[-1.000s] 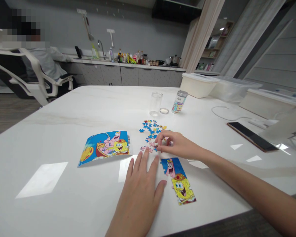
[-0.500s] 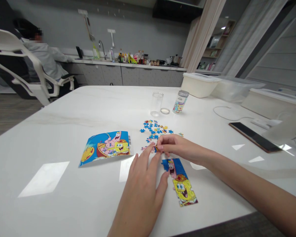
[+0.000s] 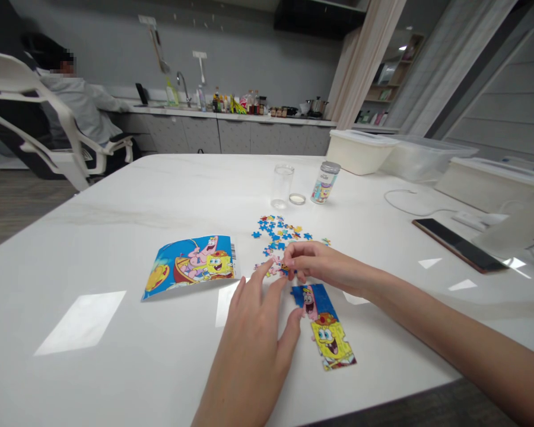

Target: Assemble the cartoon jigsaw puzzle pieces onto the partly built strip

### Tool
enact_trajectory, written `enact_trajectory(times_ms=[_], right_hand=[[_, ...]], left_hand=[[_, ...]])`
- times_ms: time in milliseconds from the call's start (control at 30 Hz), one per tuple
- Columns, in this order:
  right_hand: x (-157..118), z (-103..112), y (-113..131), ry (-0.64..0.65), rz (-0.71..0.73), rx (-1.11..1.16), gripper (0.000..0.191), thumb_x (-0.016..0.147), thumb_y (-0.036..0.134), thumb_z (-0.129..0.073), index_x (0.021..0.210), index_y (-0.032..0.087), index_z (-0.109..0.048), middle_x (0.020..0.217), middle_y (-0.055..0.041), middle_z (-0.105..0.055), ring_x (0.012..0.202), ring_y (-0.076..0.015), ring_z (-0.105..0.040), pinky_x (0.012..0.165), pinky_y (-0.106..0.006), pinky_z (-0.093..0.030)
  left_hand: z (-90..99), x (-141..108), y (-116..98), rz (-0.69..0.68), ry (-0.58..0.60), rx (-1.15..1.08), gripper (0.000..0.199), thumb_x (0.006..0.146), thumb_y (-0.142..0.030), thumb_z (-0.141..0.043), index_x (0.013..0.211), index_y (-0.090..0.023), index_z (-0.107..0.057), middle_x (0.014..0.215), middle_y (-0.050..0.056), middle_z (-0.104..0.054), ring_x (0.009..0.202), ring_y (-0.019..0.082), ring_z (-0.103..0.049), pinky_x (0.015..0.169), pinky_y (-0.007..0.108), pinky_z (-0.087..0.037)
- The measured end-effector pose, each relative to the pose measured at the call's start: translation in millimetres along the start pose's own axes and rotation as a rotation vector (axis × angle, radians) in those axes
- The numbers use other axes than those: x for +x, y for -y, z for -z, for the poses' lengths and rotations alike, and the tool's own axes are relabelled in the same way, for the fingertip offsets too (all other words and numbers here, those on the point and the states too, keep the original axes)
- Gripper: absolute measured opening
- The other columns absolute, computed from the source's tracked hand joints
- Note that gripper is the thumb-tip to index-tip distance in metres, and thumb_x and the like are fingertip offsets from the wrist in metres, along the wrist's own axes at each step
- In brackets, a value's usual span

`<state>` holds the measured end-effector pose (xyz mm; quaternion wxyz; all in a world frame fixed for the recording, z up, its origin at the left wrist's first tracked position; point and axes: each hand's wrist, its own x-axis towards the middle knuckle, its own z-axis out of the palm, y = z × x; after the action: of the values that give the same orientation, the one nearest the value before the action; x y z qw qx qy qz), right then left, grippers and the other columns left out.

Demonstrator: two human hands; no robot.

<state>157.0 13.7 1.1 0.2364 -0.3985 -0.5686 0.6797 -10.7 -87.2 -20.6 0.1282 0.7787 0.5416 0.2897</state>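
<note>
my left hand (image 3: 249,338) spreads wide beside the joined puzzle section (image 3: 331,341), perhaps for steadiness; my right hand (image 3: 314,264) bends narrow at the loose pieces (image 3: 267,228), whether gripping one i cannot tell. the picture sheet (image 3: 219,265) lies face up, seemingly for easy viewing.

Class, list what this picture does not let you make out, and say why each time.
All in the head view:
- Right hand's grip: its curled fingers hide whether it holds a piece.
- Any loose puzzle pieces beneath that hand: the hand covers them.
- Small lettering on the printed can: too small.
- Contents of the cream box: its walls hide them.
- Left hand's forearm: cut off by the bottom edge.
</note>
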Motion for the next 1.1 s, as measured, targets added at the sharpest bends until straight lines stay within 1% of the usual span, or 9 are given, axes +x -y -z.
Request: enact_trajectory(times_ms=[133,333,433,600,700,767,900,1000,1100], right_hand=[[-1,0,0,0.026,-0.030,0.014,0.015,0.075,0.027,-0.070,0.074,0.018,-0.058,0.071,-0.0001,-0.062,0.068,-0.0113,-0.058,0.054,-0.022,-0.036],[-1,-1,0,0.032,0.008,-0.035,0.022,0.075,0.032,-0.076,0.077,0.017,-0.060,0.066,0.0030,-0.057,0.059,-0.0077,-0.050,0.051,-0.022,-0.033],[0,0,-1,0.034,0.000,-0.069,0.023,0.073,0.032,-0.077,0.078,0.017,-0.061,0.063,0.0039,-0.057,0.056,-0.0075,-0.047,0.051,-0.022,-0.033],[-2,-1,-2,0.072,-0.022,-0.075,0.026,0.070,0.030,-0.080,0.080,0.017,-0.059,0.070,0.0032,-0.061,0.061,-0.0084,-0.055,0.057,-0.022,-0.039],[-4,-3,-1,0.106,-0.019,-0.072,0.023,0.073,0.031,-0.077,0.081,0.017,-0.059,0.074,0.0019,-0.062,0.065,-0.0095,-0.058,0.061,-0.023,-0.042],[-4,-3,-1,0.100,-0.016,-0.074,0.021,0.075,0.031,-0.075,0.082,0.018,-0.060,0.077,0.0015,-0.062,0.066,-0.0096,-0.059,0.061,-0.023,-0.043],[-2,0,-2,0.031,-0.010,-0.090,0.017,0.076,0.030,-0.073,0.081,0.019,-0.061,0.077,0.0008,-0.060,0.064,-0.0099,-0.057,0.057,-0.023,-0.041],[1,4,-5,0.024,0.027,-0.074,0.016,0.078,0.030,-0.071,0.082,0.019,-0.061,0.077,0.0001,-0.061,0.062,-0.0098,-0.055,0.057,-0.024,-0.042],[2,5,-5,0.039,0.043,-0.049,0.015,0.079,0.030,-0.070,0.081,0.019,-0.060,0.076,0.0001,-0.060,0.062,-0.0096,-0.053,0.058,-0.024,-0.043]], left_hand=[[3.6,1,-1,-0.011,0.006,-0.025,0.029,0.097,-0.029,-0.040,0.122,-0.025,-0.055,0.143,0.008,-0.049,0.134,0.024,-0.043,0.111,0.050,-0.038],[3.9,1,-2,-0.030,-0.004,-0.052,0.027,0.096,-0.025,-0.041,0.119,-0.026,-0.056,0.135,0.005,-0.056,0.126,0.022,-0.050,0.112,0.051,-0.036],[2.9,1,-1,-0.030,0.001,-0.056,0.025,0.096,-0.024,-0.042,0.116,-0.026,-0.056,0.126,0.005,-0.061,0.119,0.021,-0.055,0.111,0.050,-0.036],[4.5,2,-2,-0.021,0.027,-0.091,0.019,0.095,-0.022,-0.043,0.106,-0.025,-0.059,0.110,0.002,-0.066,0.107,0.020,-0.061,0.110,0.050,-0.036],[6.7,3,-4,-0.009,0.004,-0.128,0.016,0.094,-0.021,-0.045,0.100,-0.025,-0.059,0.103,0.002,-0.067,0.101,0.020,-0.062,0.105,0.048,-0.041],[7.5,3,-3,0.021,-0.015,-0.135,0.013,0.093,-0.019,-0.046,0.093,-0.024,-0.059,0.095,0.001,-0.067,0.093,0.020,-0.063,0.096,0.045,-0.047],[4.7,4,3,0.158,0.021,-0.060,0.014,0.087,-0.012,-0.050,0.080,-0.022,-0.056,0.080,0.000,-0.065,0.078,0.020,-0.062,0.078,0.039,-0.050],[0.5,3,11,0.220,0.060,-0.007,0.013,0.086,-0.011,-0.051,0.088,-0.022,-0.057,0.081,0.000,-0.066,0.078,0.021,-0.063,0.077,0.040,-0.048],[-1.2,3,15,0.199,0.076,0.000,0.014,0.087,-0.014,-0.050,0.093,-0.023,-0.059,0.087,0.001,-0.068,0.084,0.022,-0.064,0.078,0.041,-0.047]])
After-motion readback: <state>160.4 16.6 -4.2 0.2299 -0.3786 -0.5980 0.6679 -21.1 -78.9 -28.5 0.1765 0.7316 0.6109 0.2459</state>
